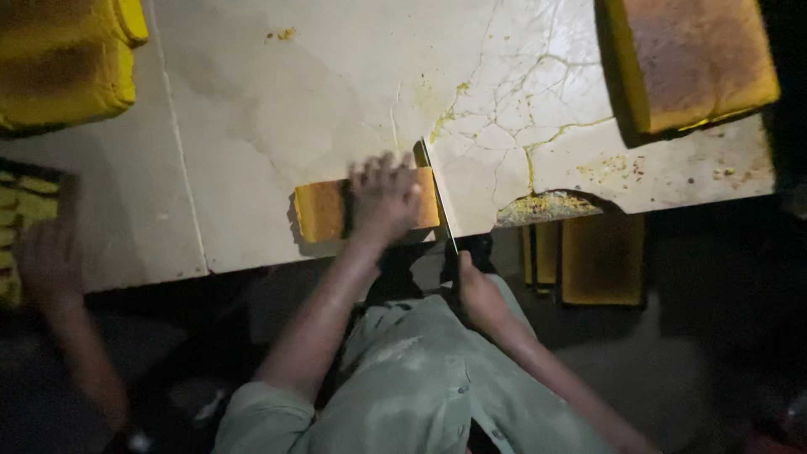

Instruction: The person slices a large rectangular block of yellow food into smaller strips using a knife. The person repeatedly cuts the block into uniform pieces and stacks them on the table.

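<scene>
The left hand [382, 197] lies flat, fingers spread, pressing on a small yellow cake block [324, 210] near the table's front edge; the right hand [475, 290], closed round a knife [437, 189] handle below that edge, holds the blade against the block's three-o'clock end; a tray [25, 202] at nine o'clock holds cut slices, another person's hand [46, 261] beside it; larger loaves sit at ten [63, 59] and two o'clock [689, 59]; the cracked, chipped marble table [277, 92] lies bare toward twelve.
</scene>
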The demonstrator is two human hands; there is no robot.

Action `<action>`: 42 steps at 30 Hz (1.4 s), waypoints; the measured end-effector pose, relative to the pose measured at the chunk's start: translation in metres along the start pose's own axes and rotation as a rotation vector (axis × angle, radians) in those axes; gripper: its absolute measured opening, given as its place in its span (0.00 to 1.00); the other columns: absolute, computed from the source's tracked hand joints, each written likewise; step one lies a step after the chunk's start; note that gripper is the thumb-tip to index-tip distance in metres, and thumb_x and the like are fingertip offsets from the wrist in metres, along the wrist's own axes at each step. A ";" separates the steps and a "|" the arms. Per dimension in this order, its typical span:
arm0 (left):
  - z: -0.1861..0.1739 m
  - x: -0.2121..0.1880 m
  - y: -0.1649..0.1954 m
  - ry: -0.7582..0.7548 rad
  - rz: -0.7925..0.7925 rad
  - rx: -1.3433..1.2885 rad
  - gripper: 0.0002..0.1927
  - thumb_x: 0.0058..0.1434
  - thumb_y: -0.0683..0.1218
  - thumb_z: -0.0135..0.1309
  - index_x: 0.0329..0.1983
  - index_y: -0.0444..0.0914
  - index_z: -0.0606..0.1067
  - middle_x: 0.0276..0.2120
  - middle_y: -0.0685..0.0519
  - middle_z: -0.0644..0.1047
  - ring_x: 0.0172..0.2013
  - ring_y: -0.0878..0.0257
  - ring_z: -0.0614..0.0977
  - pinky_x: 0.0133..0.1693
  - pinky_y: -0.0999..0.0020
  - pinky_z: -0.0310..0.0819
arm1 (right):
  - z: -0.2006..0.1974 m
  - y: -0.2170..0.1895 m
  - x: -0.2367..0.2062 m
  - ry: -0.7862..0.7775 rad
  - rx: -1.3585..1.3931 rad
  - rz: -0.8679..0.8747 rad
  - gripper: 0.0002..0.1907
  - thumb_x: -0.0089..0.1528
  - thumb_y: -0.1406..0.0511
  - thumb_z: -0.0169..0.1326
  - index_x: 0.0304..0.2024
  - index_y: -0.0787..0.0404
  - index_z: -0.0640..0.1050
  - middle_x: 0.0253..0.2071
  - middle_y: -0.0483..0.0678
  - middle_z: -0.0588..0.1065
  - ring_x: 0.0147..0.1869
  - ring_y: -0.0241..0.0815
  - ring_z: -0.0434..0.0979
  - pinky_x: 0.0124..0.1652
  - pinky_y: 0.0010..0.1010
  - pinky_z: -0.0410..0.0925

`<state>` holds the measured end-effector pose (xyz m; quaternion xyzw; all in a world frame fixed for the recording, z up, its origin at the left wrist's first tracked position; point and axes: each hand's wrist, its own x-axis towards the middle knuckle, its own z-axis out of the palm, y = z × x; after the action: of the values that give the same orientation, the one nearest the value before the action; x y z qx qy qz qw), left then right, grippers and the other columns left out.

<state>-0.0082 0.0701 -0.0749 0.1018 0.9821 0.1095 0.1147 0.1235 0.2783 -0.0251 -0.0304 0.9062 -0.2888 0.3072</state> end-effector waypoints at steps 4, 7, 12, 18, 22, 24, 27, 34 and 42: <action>0.002 -0.001 0.014 0.073 0.096 -0.016 0.32 0.67 0.56 0.46 0.70 0.37 0.63 0.55 0.43 0.70 0.56 0.45 0.69 0.63 0.38 0.54 | -0.014 -0.024 0.021 -0.033 -0.101 0.012 0.31 0.62 0.65 0.52 0.61 0.74 0.55 0.37 0.70 0.77 0.40 0.73 0.78 0.39 0.57 0.71; -0.001 -0.002 0.008 0.187 0.131 -0.009 0.34 0.62 0.56 0.49 0.69 0.38 0.65 0.52 0.42 0.71 0.52 0.44 0.70 0.58 0.35 0.54 | -0.025 -0.034 0.062 0.036 -0.182 -0.015 0.24 0.62 0.66 0.51 0.55 0.72 0.60 0.36 0.71 0.77 0.41 0.74 0.78 0.41 0.58 0.70; 0.001 -0.003 0.004 0.281 0.152 0.000 0.32 0.64 0.53 0.50 0.71 0.39 0.65 0.53 0.44 0.71 0.52 0.45 0.70 0.58 0.34 0.55 | -0.015 -0.057 0.079 0.102 -0.091 0.032 0.24 0.64 0.64 0.50 0.57 0.71 0.60 0.37 0.72 0.77 0.42 0.73 0.77 0.42 0.57 0.70; 0.001 -0.003 0.003 0.192 0.163 -0.111 0.31 0.65 0.55 0.48 0.69 0.37 0.65 0.52 0.44 0.72 0.53 0.45 0.71 0.59 0.36 0.56 | 0.007 -0.039 -0.040 -0.189 -0.029 0.218 0.50 0.51 0.61 0.60 0.70 0.65 0.51 0.44 0.70 0.76 0.48 0.71 0.76 0.43 0.53 0.70; 0.001 0.000 0.002 0.137 0.153 -0.104 0.32 0.65 0.56 0.46 0.68 0.34 0.64 0.52 0.43 0.71 0.53 0.45 0.70 0.61 0.33 0.52 | 0.042 -0.004 -0.012 -0.033 -0.076 0.118 0.33 0.64 0.64 0.52 0.68 0.66 0.56 0.43 0.69 0.76 0.48 0.71 0.76 0.45 0.55 0.69; 0.004 0.000 0.001 0.084 0.137 -0.114 0.33 0.66 0.55 0.45 0.70 0.34 0.63 0.54 0.43 0.71 0.56 0.44 0.70 0.64 0.31 0.47 | 0.054 0.005 0.026 0.062 -0.095 0.095 0.32 0.66 0.66 0.44 0.71 0.65 0.55 0.43 0.69 0.77 0.46 0.70 0.77 0.43 0.55 0.70; 0.011 -0.001 -0.001 0.104 0.146 -0.113 0.35 0.66 0.55 0.44 0.73 0.34 0.60 0.61 0.41 0.69 0.63 0.42 0.67 0.70 0.31 0.41 | 0.039 0.001 0.072 0.062 -0.150 0.098 0.22 0.68 0.65 0.40 0.64 0.64 0.59 0.41 0.69 0.77 0.45 0.70 0.78 0.43 0.56 0.69; 0.011 -0.002 -0.007 0.172 0.183 0.075 0.36 0.66 0.55 0.44 0.74 0.33 0.57 0.68 0.38 0.64 0.71 0.36 0.59 0.69 0.30 0.35 | -0.015 -0.076 0.072 0.144 -0.035 -0.043 0.36 0.56 0.65 0.55 0.60 0.73 0.54 0.40 0.73 0.76 0.44 0.74 0.76 0.41 0.55 0.69; 0.002 -0.005 -0.004 0.010 0.146 -0.107 0.36 0.67 0.54 0.43 0.74 0.30 0.57 0.60 0.37 0.68 0.69 0.37 0.61 0.70 0.30 0.33 | 0.044 -0.010 -0.026 -0.100 -0.147 0.116 0.33 0.65 0.69 0.43 0.72 0.65 0.51 0.42 0.71 0.75 0.46 0.70 0.77 0.44 0.54 0.70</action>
<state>-0.0037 0.0656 -0.0767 0.1665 0.9653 0.1702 0.1068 0.1691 0.2539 -0.0340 -0.0150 0.9089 -0.2013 0.3650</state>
